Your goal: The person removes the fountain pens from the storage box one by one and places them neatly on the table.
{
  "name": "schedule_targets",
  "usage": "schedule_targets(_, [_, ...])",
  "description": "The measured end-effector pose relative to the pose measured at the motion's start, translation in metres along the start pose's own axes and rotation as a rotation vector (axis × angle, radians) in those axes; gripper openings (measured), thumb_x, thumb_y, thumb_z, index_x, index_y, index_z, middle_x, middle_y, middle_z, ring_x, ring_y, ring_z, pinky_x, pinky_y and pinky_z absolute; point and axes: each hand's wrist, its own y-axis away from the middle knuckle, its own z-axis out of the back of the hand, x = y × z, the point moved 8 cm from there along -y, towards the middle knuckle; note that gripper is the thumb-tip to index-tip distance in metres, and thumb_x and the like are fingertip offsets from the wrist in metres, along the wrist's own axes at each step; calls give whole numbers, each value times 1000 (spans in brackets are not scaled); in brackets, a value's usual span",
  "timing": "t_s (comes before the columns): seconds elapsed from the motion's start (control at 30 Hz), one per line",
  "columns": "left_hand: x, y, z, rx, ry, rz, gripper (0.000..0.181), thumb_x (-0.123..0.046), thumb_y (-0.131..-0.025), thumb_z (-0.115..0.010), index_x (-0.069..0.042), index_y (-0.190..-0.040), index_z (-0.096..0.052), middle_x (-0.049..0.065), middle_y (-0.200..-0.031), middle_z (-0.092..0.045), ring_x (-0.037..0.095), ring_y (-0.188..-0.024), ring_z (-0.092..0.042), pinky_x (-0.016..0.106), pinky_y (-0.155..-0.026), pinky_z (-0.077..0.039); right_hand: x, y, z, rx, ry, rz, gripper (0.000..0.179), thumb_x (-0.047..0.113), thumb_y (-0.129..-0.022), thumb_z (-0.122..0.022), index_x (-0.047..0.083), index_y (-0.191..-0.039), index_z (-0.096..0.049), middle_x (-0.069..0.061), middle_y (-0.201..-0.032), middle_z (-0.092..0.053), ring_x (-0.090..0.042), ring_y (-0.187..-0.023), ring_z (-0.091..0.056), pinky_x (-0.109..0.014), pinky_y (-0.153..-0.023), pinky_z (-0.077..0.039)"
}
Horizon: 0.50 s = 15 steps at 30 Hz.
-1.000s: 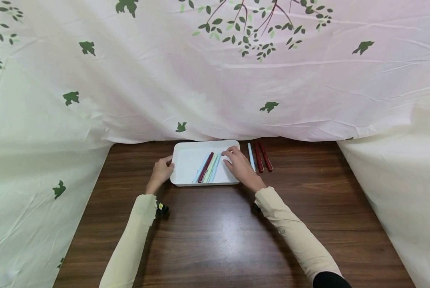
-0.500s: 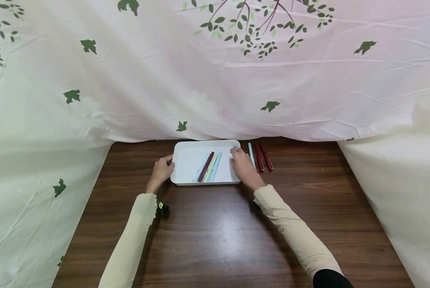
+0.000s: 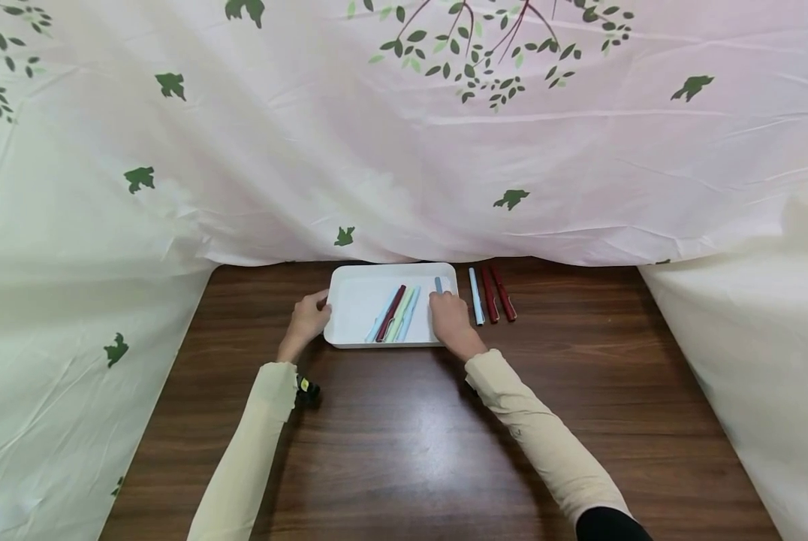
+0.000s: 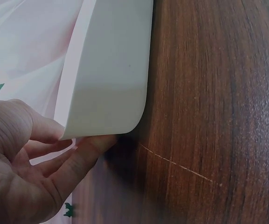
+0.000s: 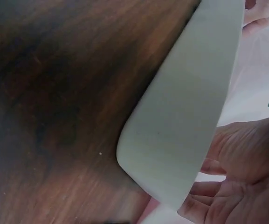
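Note:
A white tray (image 3: 350,300) lies at the table's far edge. My left hand (image 3: 307,317) grips its left end; in the left wrist view the thumb is at the rim and the fingers against the outer wall. Inside lie a dark red pen (image 3: 390,314), a light green pen (image 3: 400,314) and light blue pens (image 3: 409,314) side by side. My right hand (image 3: 453,323) is over the tray's right end with fingers curled round a grey-blue pen (image 3: 438,284), whose far end shows beyond them. In the right wrist view the tray wall hides the fingertips.
Right of the tray, a light blue pen (image 3: 476,297) and two dark red pens (image 3: 489,295) lie on the brown wooden table (image 3: 404,451). A white cloth (image 3: 404,165) with leaf and bird prints hangs along the back and sides.
My right hand has moved from beside the pen row to the tray's right end, its fingers drawing in. The grey-blue pen's end now shows beyond them. The left hand stays at the tray.

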Motion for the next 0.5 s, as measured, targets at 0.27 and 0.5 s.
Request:
schedule_targets(0.27, [3,-2,-1,8,-2,9,50,-19,-110,-45,-7,-159,-46,21,-160,-46,29,-99,-58,37,-82,-48,-1,-1,-4,46,-21,31,13,-7,-102,-54,-9,-101,-66,-29,-94,-65,-42,-86,-69,-50,-69,-60])
schedule_targets(0.5, [1,0,-2,8,1,13,50,-19,-110,-46,-9,-159,-47,20,-159,-48,29,-91,-58,38,-81,-48,-4,-3,-9,128,-129,16,10,-7,-96,-59,-5,-104,-66,-26,-95,-64,-39,-89,-64,-48,-70,-56])
